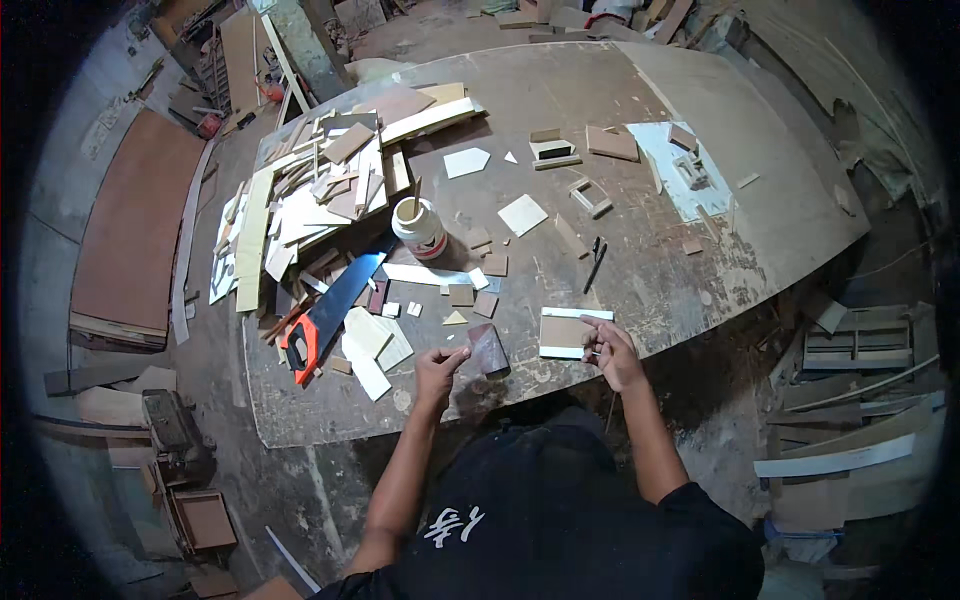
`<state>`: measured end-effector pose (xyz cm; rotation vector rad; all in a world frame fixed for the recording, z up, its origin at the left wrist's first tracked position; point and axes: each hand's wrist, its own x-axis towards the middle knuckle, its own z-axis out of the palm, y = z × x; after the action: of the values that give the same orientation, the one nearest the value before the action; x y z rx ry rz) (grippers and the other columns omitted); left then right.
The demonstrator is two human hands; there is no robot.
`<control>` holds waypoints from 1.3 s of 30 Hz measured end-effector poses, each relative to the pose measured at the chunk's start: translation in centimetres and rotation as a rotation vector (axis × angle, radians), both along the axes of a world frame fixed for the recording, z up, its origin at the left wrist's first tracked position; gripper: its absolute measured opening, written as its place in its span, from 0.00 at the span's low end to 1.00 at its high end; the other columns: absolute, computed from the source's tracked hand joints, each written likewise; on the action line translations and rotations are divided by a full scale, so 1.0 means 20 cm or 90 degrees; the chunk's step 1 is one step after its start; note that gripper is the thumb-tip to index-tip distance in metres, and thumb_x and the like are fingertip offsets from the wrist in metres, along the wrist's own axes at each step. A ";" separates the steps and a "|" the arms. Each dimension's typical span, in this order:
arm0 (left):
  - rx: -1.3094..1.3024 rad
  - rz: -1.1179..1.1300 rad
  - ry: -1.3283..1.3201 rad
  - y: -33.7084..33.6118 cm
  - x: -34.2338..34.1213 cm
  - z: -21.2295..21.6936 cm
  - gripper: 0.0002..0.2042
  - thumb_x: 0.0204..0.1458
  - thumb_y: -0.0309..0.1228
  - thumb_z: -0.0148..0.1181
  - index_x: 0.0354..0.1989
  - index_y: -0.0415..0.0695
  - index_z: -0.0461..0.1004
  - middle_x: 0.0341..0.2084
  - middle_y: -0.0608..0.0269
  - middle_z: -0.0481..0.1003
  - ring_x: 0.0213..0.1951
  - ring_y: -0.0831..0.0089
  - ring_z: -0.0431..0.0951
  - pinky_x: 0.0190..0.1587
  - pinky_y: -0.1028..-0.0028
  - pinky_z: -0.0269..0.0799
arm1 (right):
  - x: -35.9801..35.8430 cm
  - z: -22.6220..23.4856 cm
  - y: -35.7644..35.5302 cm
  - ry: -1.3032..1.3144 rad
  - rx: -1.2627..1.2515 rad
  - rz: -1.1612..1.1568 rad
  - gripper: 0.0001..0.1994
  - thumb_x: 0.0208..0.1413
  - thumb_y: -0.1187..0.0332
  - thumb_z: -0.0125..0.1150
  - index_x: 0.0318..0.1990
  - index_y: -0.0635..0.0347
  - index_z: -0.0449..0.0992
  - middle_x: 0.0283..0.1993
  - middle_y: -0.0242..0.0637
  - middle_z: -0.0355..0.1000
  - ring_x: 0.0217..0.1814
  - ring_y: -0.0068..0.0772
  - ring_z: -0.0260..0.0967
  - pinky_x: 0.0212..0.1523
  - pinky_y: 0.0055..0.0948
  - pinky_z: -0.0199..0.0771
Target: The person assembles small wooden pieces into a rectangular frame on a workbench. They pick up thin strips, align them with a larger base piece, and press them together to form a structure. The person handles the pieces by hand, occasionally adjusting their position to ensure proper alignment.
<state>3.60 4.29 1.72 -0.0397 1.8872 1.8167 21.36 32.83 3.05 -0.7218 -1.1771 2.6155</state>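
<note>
My left hand (pixel 437 375) is closed in a pinch at the left edge of a dark reddish-brown flat piece (pixel 488 352), which looks like a worn sheet; its material is unclear. My right hand (pixel 615 358) is loosely curled with its fingers apart, at the right end of a small brown panel (pixel 565 333) edged with white strips (pixel 563 352). The panel lies flat near the front of the table. Beyond it rests a black pen-like tool (pixel 596 264). Small wood blocks (pixel 461 295) lie scattered past my left hand.
A handsaw (pixel 335 305) with an orange handle lies left on the worn wooden table (pixel 400 425). Behind it stand a white open jar (pixel 419 230) with a stick inside and a heap of wood offcuts (pixel 310 215). Small wooden assemblies (pixel 690 170) sit at the far right.
</note>
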 end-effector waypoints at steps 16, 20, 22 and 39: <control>-0.031 0.031 -0.026 -0.01 0.00 0.03 0.17 0.58 0.42 0.57 0.24 0.42 0.71 0.24 0.63 0.77 0.29 0.74 0.78 0.33 0.72 0.67 | 0.02 -0.03 -0.02 -0.019 -0.008 -0.025 0.25 0.59 0.59 0.57 0.58 0.68 0.66 0.34 0.34 0.72 0.30 0.23 0.68 0.33 0.23 0.73; 0.023 0.061 -0.074 -0.04 -0.02 -0.02 0.16 0.58 0.45 0.56 0.30 0.44 0.70 0.25 0.66 0.73 0.32 0.73 0.78 0.33 0.72 0.68 | 0.02 -0.04 -0.03 -0.036 0.001 -0.022 0.23 0.59 0.58 0.58 0.57 0.65 0.68 0.35 0.33 0.72 0.30 0.22 0.68 0.33 0.22 0.72; 0.061 0.049 -0.048 -0.03 -0.03 -0.03 0.13 0.59 0.43 0.55 0.33 0.46 0.70 0.25 0.67 0.71 0.33 0.74 0.77 0.32 0.73 0.68 | 0.02 -0.03 -0.03 -0.038 0.011 -0.023 0.23 0.59 0.59 0.58 0.57 0.64 0.68 0.35 0.32 0.71 0.30 0.22 0.68 0.33 0.23 0.73; 0.026 0.013 0.005 -0.04 -0.06 -0.02 0.10 0.57 0.33 0.60 0.44 0.42 0.79 0.39 0.65 0.80 0.38 0.75 0.80 0.35 0.76 0.69 | 0.04 0.00 -0.02 -0.053 0.030 -0.064 0.18 0.60 0.63 0.57 0.54 0.60 0.70 0.33 0.29 0.70 0.30 0.19 0.67 0.33 0.24 0.72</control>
<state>2.36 3.58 1.25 -0.0369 1.8613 1.8711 22.18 32.52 2.98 -0.8633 -1.1890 2.4896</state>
